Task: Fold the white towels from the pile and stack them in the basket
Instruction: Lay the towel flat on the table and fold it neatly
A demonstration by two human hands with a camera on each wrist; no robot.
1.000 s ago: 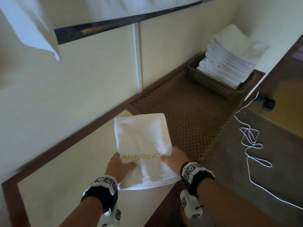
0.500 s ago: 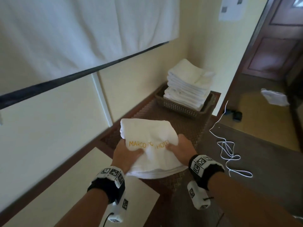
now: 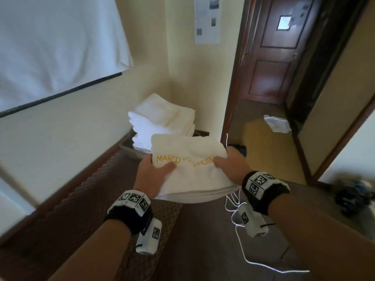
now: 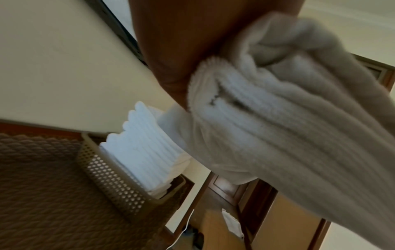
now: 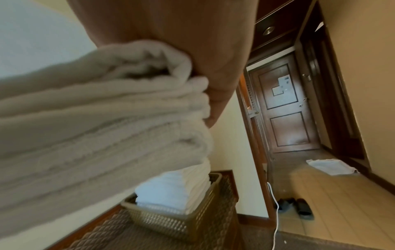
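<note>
I carry a folded white towel (image 3: 192, 171) with gold "MARCO POLO HOTEL" lettering, held in the air in front of me. My left hand (image 3: 154, 175) grips its left side, thumb on top, and my right hand (image 3: 229, 167) grips its right side. Its layered edge fills the left wrist view (image 4: 288, 135) and the right wrist view (image 5: 96, 135). Just beyond it a tan perforated basket (image 4: 111, 179) (image 5: 177, 225) stands in the corner, holding a tall stack of folded white towels (image 3: 162, 118) (image 4: 145, 152) (image 5: 173, 191). Only a bit of the basket (image 3: 129, 149) shows from the head.
A white cable (image 3: 239, 230) trails over the dark carpet on the right. A loose white cloth (image 3: 277, 123) lies on the tiled hallway floor before a brown door (image 3: 278, 47). Slippers (image 5: 297, 208) sit by the doorway. A white sheet (image 3: 50, 47) hangs on the left wall.
I lifted the folded towel off the low surface and carried it forward toward the corner. The basket with its stack is now much closer, partly hidden behind the towel.
</note>
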